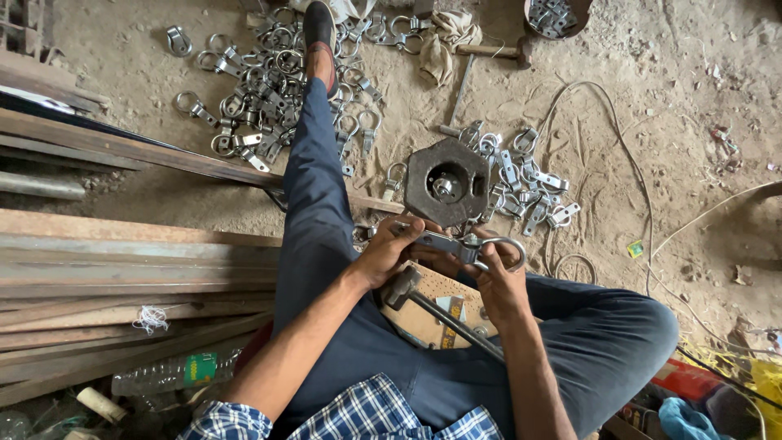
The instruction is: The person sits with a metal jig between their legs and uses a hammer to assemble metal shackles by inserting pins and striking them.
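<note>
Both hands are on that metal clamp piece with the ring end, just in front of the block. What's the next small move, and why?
Probably lower the clamp piece onto the heavy hexagonal block. The left hand grips its flat end and the right hand its ring end, holding it level just short of the block. The hammer lies on the lap, in neither hand, so seating the piece likely comes before any strike.

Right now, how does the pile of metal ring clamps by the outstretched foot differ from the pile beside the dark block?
The pile by the foot is larger and spreads wide around the shoe; the pile beside the dark block is smaller and tighter. The foot pile lies far from both hands; the block pile lies just beyond the right hand. Both hold shiny grey ring pieces on sandy ground, like the one in the hands.
</note>
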